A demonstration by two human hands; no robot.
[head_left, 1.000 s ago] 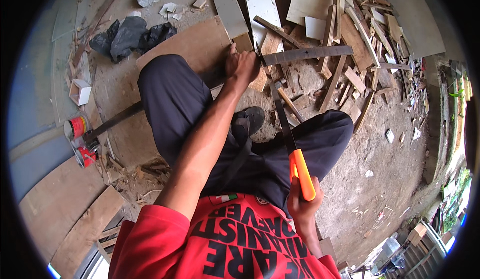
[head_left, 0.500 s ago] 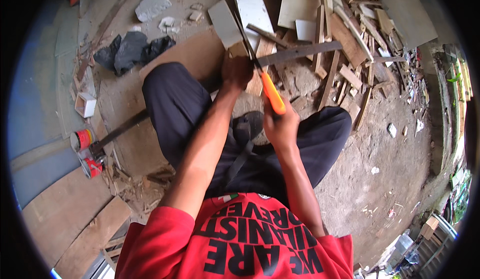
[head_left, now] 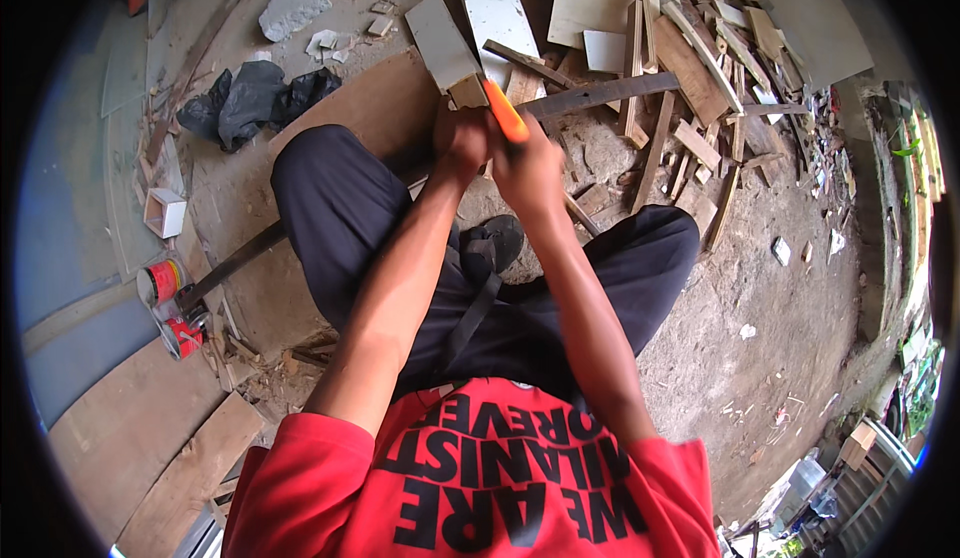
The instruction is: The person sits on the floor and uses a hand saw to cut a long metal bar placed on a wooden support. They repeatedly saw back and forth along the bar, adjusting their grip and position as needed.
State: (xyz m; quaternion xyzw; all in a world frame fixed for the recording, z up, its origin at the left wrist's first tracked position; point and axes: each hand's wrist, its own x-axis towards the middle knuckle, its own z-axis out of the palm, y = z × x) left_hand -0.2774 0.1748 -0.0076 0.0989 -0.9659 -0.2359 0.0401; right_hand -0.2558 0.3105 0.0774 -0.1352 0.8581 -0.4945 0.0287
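My right hand (head_left: pixel 528 163) is closed round the orange handle (head_left: pixel 507 113) of a handsaw, out ahead between my knees. Of the saw, only the handle shows clearly now; its blade cannot be made out. Close beside it on the left, my left hand (head_left: pixel 462 140) is closed at the near end of a piece of wood (head_left: pixel 466 90) with a pale brown face; its fingertips are hidden. Just beyond lies a grey-white board (head_left: pixel 440 38). A dark wooden bar (head_left: pixel 605 96) stretches off to the right from near my hands.
Scrap wood (head_left: pixel 700 78) is heaped at the far right. A brown panel (head_left: pixel 350 103) and a crumpled black plastic bag (head_left: pixel 255 103) lie to the left. Red tins (head_left: pixel 165 283) stand by a blue surface at far left. A black sandal (head_left: pixel 500 238) shows between my legs.
My right hand and the saw handle have moved forward and left, close against my left hand. The thin dark blade, visible beyond the handle before, no longer shows. My left hand stays nearly in place.
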